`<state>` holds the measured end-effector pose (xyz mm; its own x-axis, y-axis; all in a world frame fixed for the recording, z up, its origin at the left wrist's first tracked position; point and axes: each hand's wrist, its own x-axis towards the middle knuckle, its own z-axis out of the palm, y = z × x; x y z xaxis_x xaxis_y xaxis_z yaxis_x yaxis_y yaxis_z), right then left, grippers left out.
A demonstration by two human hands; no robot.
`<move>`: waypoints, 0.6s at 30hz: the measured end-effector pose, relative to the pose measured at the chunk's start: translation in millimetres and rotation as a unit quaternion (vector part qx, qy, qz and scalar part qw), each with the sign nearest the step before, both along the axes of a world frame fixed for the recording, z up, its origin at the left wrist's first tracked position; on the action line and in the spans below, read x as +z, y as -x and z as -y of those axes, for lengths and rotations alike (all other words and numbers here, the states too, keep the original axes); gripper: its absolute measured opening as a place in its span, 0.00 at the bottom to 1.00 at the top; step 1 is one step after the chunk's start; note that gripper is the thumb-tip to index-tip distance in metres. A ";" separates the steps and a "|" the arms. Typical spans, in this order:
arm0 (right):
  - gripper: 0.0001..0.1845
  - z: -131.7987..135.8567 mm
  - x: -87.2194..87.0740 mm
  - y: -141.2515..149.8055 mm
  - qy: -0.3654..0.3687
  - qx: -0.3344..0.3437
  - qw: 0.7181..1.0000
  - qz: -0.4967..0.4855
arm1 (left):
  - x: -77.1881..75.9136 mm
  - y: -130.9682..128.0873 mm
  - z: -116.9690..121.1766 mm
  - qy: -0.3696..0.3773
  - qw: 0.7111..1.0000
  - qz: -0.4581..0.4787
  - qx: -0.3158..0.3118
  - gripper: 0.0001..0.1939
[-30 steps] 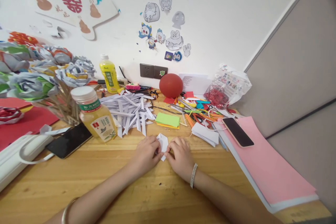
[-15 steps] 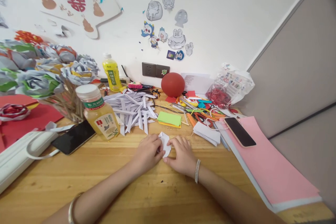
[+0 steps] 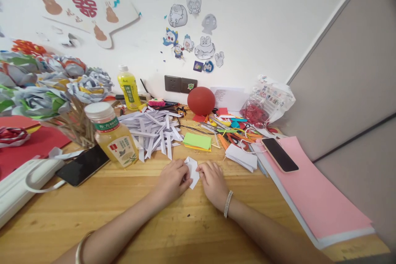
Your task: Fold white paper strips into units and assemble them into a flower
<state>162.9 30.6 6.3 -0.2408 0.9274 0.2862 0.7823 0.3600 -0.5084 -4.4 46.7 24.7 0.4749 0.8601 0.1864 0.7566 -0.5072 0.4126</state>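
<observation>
Centrally, a small folded white paper rests on a wooden table, directly between a person's two bare hands. It is longer than wide, its long axis running away from the body, with the far end leaning slightly left. The left hand is the nearer, overlapping it: the fingers curl at its left edge and the thumb presses on its near left part. The right hand is bent at its right edge, fingertips just meeting the paper; whether they pinch it cannot be told. The hands are apart, with the paper filling the gap.

Just beyond the paper is a stack of green slips. Beyond it to the left spreads a heap of folded white strips, then a capped bottle of yellowish drink. To its right and a little beyond is a pile of white slips; farther right, a phone lies on pink sheets. Well beyond the paper sits a round red object, and far to its left stand paper flowers.
</observation>
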 end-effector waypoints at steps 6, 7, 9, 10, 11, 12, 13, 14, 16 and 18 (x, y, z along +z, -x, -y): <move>0.19 4.1 3.6 2.3 -0.005 -0.007 1.000 0.023 | -6.0 3.4 4.4 -0.025 0.999 0.006 0.047 0.07; 0.19 4.4 3.4 2.8 -0.006 -0.006 1.000 0.025 | -7.5 4.9 4.7 -0.037 0.997 0.011 0.063 0.08; 0.19 4.2 3.0 3.2 -0.004 -0.003 1.000 0.028 | -10.0 9.2 3.5 -0.062 0.994 0.024 0.087 0.10; 0.19 3.6 3.1 2.8 -0.002 -0.001 1.000 0.029 | -11.0 12.0 1.9 -0.075 0.993 0.031 0.089 0.12; 0.19 2.5 3.6 1.8 0.002 0.003 1.000 0.030 | -11.7 15.2 -0.3 -0.086 0.992 0.037 0.081 0.15; 0.19 0.9 4.7 0.0 0.008 0.010 0.999 0.030 | -12.3 18.6 -3.0 -0.094 0.993 0.040 0.059 0.17; 0.19 -1.3 6.3 -2.8 0.017 0.022 0.999 0.030 | -12.6 22.0 -5.9 -0.100 0.994 0.040 0.024 0.18; 0.18 -4.1 8.3 -6.5 0.029 0.043 0.998 0.028 | -12.7 25.3 -8.7 -0.104 0.994 0.034 -0.018 0.18; 0.18 -10.9 13.2 -16.2 0.059 0.098 0.993 0.020 | -12.8 30.7 -13.3 -0.111 0.989 0.010 -0.095 0.17; 0.18 -17.7 17.9 -27.0 0.080 0.145 0.986 0.004 | -12.7 34.1 -15.5 -0.127 0.983 -0.014 -0.135 0.15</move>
<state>190.0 48.3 24.1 -0.5047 0.8519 0.1394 0.6625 0.4858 -0.5702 -38.5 62.2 12.0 0.6878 0.6290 0.3622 0.5890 -0.7753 0.2280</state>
